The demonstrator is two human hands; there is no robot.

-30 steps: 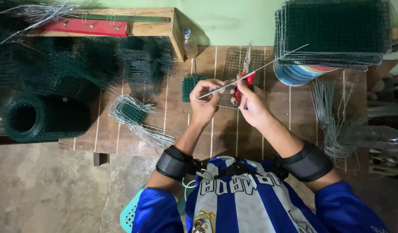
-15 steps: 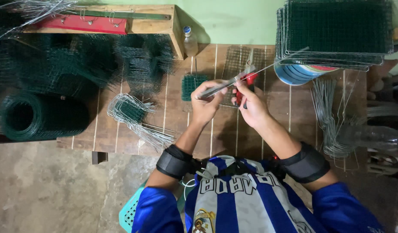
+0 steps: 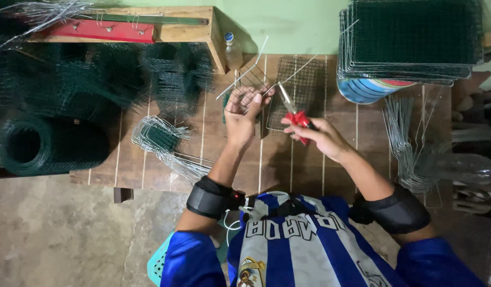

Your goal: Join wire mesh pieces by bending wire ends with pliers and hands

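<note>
Over the slatted wooden table (image 3: 149,165), my left hand (image 3: 242,114) grips a small wire mesh panel (image 3: 245,85), fingers curled round its lower edge, panel tilted up off the boards. Right hand (image 3: 322,139) is closed on red-handled pliers (image 3: 294,112), nose pointing up-left toward the panel. Key relation: panel sits just left of and slightly above the plier tip, close but I can't tell if they touch; long stiff wires run diagonally up-right from it. Right hand is the nearer tool side. Panel looks thin, grey, square-gridded, bare wire ends sticking out. Second flat mesh piece (image 3: 304,87) lies just behind on the boards. Green mesh roll (image 3: 38,146) far left.
</note>
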